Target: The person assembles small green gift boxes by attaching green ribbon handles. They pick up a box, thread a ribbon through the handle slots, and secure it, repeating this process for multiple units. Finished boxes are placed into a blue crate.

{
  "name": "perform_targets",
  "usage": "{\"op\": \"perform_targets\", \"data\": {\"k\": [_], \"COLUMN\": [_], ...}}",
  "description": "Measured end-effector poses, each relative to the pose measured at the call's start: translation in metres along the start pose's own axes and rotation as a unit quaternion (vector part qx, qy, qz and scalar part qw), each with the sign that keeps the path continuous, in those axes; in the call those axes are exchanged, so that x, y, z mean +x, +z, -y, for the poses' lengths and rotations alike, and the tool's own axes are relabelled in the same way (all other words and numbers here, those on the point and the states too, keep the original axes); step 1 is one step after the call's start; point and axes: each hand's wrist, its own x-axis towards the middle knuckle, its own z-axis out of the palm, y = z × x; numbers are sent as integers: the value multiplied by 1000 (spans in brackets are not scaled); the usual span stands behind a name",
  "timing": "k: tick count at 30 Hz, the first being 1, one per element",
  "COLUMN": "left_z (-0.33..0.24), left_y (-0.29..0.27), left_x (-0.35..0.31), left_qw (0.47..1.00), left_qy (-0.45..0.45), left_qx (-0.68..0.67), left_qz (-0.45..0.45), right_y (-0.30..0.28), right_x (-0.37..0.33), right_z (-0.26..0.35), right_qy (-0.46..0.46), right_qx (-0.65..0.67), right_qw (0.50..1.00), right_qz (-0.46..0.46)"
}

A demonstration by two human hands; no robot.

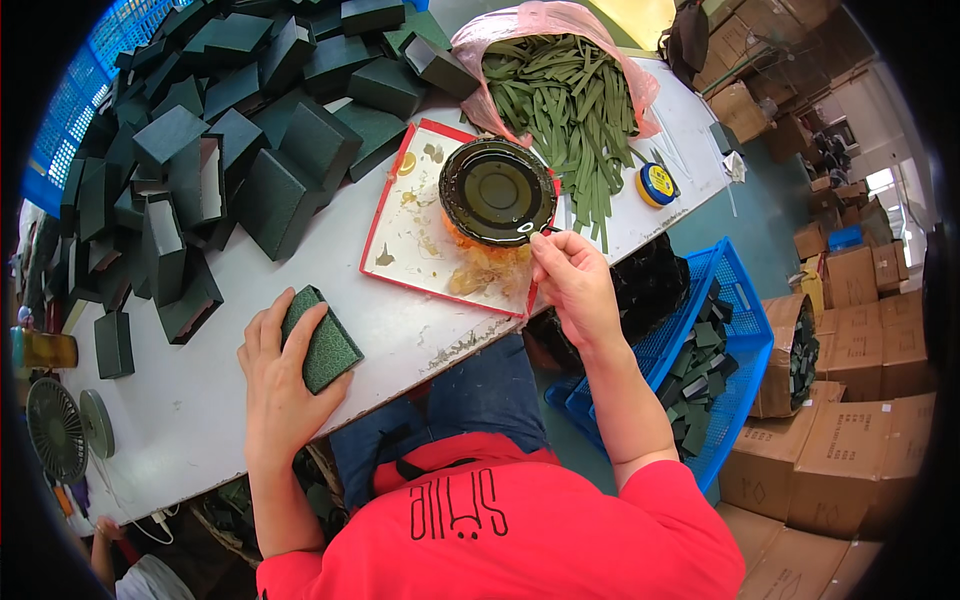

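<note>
My left hand (280, 365) grips a small dark green box (330, 350) with a speckled surface, on the table near its front edge. My right hand (578, 285) pinches a thin dark stick (549, 231) at the near right rim of a round black bowl (497, 190). Dark, glossy liquid fills the bowl. Beneath it sits a white tray (400, 250) with a red rim, stained with dried yellowish residue. Whether the stick's end dips into the liquid is hard to make out.
Many dark green boxes (172, 140) pile up at the far left. A pink plastic bag (470, 45) spills green ribbon strips (565, 105). Right of it lies a round yellow-and-blue tin (656, 185). Blue crates (752, 345) and cartons (850, 440) stand right; a small fan (57, 430) sits left.
</note>
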Motion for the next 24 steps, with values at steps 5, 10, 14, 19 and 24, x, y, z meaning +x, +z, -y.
{"op": "perform_targets", "data": {"k": [5,10,14,19,24], "left_z": [-2,-6,5,9,1], "left_y": [1,4,10,2,4], "left_x": [1,1,-1,9,16], "left_qw": [1000,1000,995,948,917], "left_qy": [-3,-19,29,174,231], "left_qx": [4,7,-82,-266,-324], "left_qz": [-3,-12,-55,-27,14], "right_y": [-3,-4,12,38,62], "right_x": [3,-7,-37,-71,-78], "right_z": [-2,-7,-2,-6,-17], "right_qy": [14,-24,-46,47,185], "right_qx": [25,64,19,-24,-50], "right_qw": [1000,998,999,979,936], "right_qz": [6,0,19,199,294]}}
